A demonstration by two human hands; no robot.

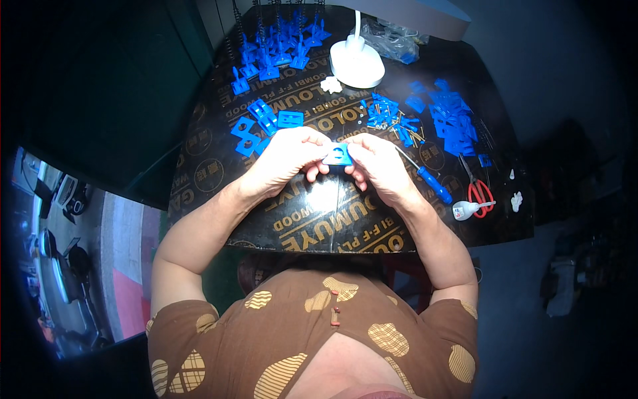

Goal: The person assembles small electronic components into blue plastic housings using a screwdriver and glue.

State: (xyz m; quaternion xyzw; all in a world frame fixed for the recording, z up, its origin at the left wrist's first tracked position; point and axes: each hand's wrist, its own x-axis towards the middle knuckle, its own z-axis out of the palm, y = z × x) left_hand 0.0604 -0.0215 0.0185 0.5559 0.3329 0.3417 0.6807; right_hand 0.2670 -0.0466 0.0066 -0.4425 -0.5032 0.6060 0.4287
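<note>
Between my two hands, above the near middle of the dark table, is a small flat blue plastic plate (pixel 341 157) with a round hole. My left hand (pixel 287 158) pinches its left edge with thumb and fingers. On the other edge, my right hand (pixel 380 163) grips it the same way. Just beyond my left hand lie several loose blue plates (pixel 247 136) with holes. A pile of blue plastic pegs and brass-coloured screws (pixel 393 120) lies past my right hand. Beside my right wrist rests a screwdriver with a blue handle (pixel 435 185).
Several blue pieces with black springs (pixel 269 60) stand at the far left. A white lamp base (pixel 357 63) is at the back, near a clear plastic bag (pixel 392 41). On the right are heaped blue parts (pixel 452 120), red-handled scissors (pixel 480 196) and a small white bottle (pixel 465 210).
</note>
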